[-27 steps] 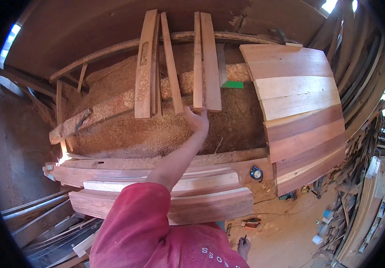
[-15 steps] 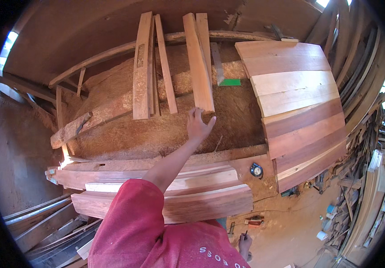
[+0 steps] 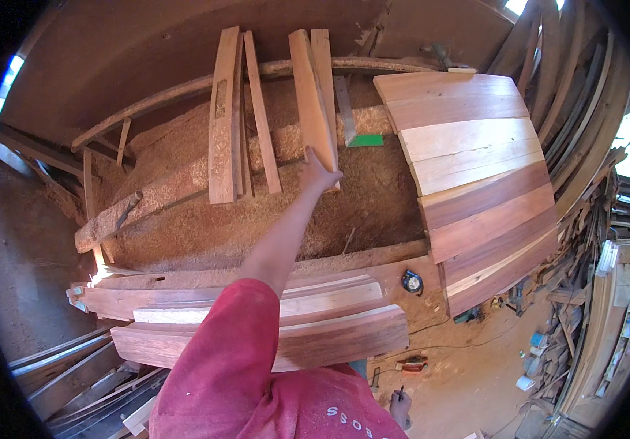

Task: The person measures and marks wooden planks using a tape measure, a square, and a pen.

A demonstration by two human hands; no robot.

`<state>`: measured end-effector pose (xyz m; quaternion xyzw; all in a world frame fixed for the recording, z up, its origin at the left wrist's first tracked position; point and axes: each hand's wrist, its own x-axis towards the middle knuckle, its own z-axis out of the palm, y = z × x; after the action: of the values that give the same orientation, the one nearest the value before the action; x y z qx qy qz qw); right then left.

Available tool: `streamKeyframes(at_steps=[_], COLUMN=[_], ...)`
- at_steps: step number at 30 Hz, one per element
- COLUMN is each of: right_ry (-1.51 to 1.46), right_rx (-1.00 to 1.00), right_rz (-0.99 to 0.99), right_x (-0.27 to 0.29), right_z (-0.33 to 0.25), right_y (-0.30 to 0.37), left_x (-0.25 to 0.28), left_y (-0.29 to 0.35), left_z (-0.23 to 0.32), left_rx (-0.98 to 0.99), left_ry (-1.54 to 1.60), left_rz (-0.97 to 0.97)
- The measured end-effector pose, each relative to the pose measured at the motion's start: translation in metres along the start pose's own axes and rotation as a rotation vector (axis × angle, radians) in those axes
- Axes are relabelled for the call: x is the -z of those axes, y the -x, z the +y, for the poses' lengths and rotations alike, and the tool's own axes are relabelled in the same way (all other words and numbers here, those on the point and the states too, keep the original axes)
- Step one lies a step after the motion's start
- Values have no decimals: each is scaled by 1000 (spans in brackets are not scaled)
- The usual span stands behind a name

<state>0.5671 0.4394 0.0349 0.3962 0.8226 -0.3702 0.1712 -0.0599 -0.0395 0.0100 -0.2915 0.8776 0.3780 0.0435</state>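
Observation:
My left hand is stretched forward and wraps the near end of a thick wooden beam, its fingers on the upper face and thumb at the right side. A narrower board lies right beside that beam. To its right rests a try square with a green stock and a metal blade. Low in the picture, my right hand is closed around a thin dark stick like a pencil; its exact kind is too small to tell.
Left of the beam lie a mortised board and a thin strip. A wide panel of joined boards is on the right. Stacked planks lie close to my body. A tape measure sits near the panel.
My left hand has gone from touching the beam's near end with its fingertips to gripping it farther along. The view has shifted slightly. My right hand still holds the thin dark stick.

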Motion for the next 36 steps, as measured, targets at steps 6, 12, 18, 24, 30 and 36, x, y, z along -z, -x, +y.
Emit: streamKeyframes(at_steps=[6,12,18,24,30,36], right_ry=[8,80,32,45,-321,-965], right_rx=[77,31,78,379,759,744], right_rz=[3,-92,15,342,749,258], right_x=[-12,-23,-22,3,59,111], right_z=[11,-22,4,-14,-166,-339], right_y=[2,-14,-26,-53,-71,13], left_x=[91,104,153,190,277,284], left_y=[41,47,109,179,308,451], left_z=[10,-3,42,-3,4,-8], left_rx=[139,363,348,190,-145,-389], left_ry=[1063,1349,689,1008,756,667], left_rz=[-579,-408,-294,-391,-493,-563])
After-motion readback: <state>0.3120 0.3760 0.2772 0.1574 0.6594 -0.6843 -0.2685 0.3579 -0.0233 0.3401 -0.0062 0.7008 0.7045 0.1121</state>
